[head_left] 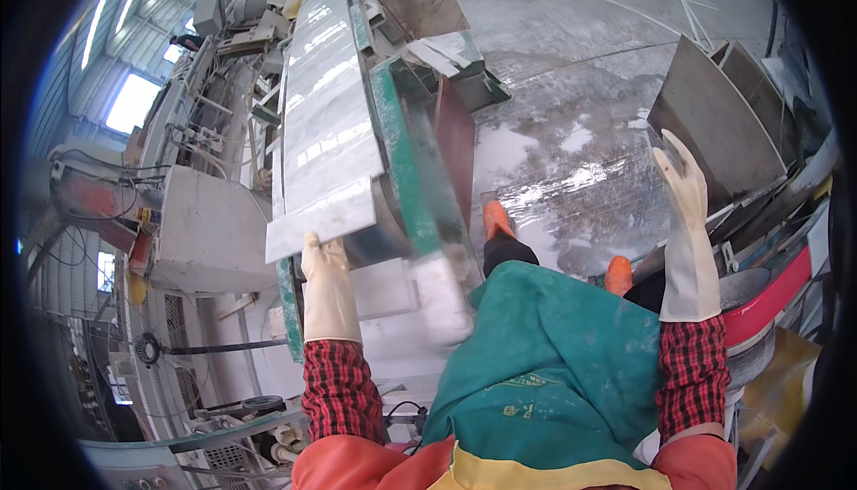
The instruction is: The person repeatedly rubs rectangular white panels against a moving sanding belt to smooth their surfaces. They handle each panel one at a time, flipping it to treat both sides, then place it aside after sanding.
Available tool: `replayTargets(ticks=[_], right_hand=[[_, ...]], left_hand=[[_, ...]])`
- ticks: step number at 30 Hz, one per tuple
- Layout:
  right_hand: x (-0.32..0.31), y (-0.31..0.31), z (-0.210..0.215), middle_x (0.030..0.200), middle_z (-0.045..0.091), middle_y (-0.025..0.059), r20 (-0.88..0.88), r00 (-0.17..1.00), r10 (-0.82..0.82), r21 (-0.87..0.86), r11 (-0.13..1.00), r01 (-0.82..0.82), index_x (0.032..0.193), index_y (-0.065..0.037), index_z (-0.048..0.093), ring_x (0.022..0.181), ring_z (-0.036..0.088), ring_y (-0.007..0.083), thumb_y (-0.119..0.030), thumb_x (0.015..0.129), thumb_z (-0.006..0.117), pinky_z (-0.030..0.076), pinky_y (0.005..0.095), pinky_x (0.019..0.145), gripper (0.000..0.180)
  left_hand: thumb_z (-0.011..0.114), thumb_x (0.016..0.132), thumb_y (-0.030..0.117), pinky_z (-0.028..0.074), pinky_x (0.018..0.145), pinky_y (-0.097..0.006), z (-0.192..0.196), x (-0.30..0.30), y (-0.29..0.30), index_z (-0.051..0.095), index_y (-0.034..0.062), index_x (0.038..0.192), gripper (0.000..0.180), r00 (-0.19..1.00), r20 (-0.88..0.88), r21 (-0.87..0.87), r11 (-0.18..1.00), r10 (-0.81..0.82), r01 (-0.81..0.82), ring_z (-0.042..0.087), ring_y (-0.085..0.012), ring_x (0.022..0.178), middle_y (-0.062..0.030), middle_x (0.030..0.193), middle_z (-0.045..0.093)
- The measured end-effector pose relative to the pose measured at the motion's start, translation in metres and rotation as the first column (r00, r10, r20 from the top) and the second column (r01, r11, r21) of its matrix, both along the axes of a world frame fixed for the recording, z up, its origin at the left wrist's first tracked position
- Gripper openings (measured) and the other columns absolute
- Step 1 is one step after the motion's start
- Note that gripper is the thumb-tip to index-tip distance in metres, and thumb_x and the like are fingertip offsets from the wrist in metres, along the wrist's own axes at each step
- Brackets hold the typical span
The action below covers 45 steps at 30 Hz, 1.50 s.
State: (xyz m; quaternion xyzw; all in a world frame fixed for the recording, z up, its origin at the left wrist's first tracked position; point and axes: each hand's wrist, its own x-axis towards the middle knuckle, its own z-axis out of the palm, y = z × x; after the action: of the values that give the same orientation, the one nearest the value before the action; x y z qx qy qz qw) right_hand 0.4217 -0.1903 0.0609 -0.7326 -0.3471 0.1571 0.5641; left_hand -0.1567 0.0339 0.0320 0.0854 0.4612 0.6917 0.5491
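A pale rectangular stone tile (323, 220) juts out over the near end of a roller conveyor line. At its front edge my left hand (328, 289), in a cream rubber glove, grips it with the thumb against the edge; the fingers under it are partly hidden. Behind that tile runs a long row of wet, shiny white slabs (328, 97) on the conveyor. My right hand (686, 191), gloved the same way, is raised far off to the right, its fingers extended and apart, with nothing in them.
A green steel side rail (403, 160) flanks the conveyor, with a reddish board (455, 142) leaning beside it. Large grey panels (714, 120) stand at the right, near a red-rimmed container (768, 298). The concrete floor (562, 178) is wet. Machinery and a pale cabinet (210, 231) fill the left.
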Motion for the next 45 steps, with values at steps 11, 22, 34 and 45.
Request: replayTargets(ticks=[11,22,34,45], right_hand=[[-0.005,0.010,-0.012,0.131,0.068,0.0118,0.095,0.995,0.006,-0.188,0.982,0.012,0.135,-0.007,0.064,0.121,0.062,0.0215,-0.035,0.092,0.073,0.044,0.0319,0.105,0.052],[-0.004,0.015,-0.014,0.135,0.065,0.0125,0.005,0.999,0.052,-0.119,0.992,-0.051,0.137,-0.006,0.062,0.126,0.059,0.0204,-0.029,0.093,0.073,0.041,0.0316,0.109,0.051],[-0.001,0.015,-0.021,0.133,0.065,0.0131,-0.044,0.997,0.071,-0.072,0.995,-0.074,0.137,-0.006,0.062,0.125,0.059,0.0195,-0.025,0.094,0.073,0.042,0.0307,0.108,0.048],[0.000,0.014,-0.017,0.131,0.067,0.0124,-0.029,0.994,0.101,-0.098,0.990,-0.104,0.137,-0.006,0.062,0.122,0.060,0.0188,-0.030,0.094,0.073,0.043,0.0303,0.106,0.050]], left_hand=[[0.043,0.107,0.014,0.058,0.098,-0.055,-0.050,0.012,-0.004,0.042,-0.0030,0.137,0.035,0.995,0.079,0.009,0.998,0.057,-0.058,0.060,-0.0393,0.121,-0.0214,0.136,0.056],[0.042,0.107,0.011,0.061,0.092,-0.054,-0.043,0.019,0.007,0.042,-0.0062,0.136,0.034,0.994,0.100,0.015,0.998,0.052,-0.054,0.062,-0.0401,0.117,-0.0229,0.135,0.056],[0.041,0.110,0.022,0.060,0.098,-0.048,-0.034,0.038,0.007,0.043,-0.0079,0.134,0.039,0.998,0.041,-0.020,0.998,0.057,-0.056,0.063,-0.0366,0.118,-0.0223,0.133,0.058],[0.060,0.101,0.038,0.061,0.060,-0.027,-0.029,0.026,0.003,0.057,-0.0010,0.116,0.042,0.921,-0.368,-0.365,0.931,-0.129,-0.016,0.070,-0.0193,0.082,-0.0126,0.104,0.069]])
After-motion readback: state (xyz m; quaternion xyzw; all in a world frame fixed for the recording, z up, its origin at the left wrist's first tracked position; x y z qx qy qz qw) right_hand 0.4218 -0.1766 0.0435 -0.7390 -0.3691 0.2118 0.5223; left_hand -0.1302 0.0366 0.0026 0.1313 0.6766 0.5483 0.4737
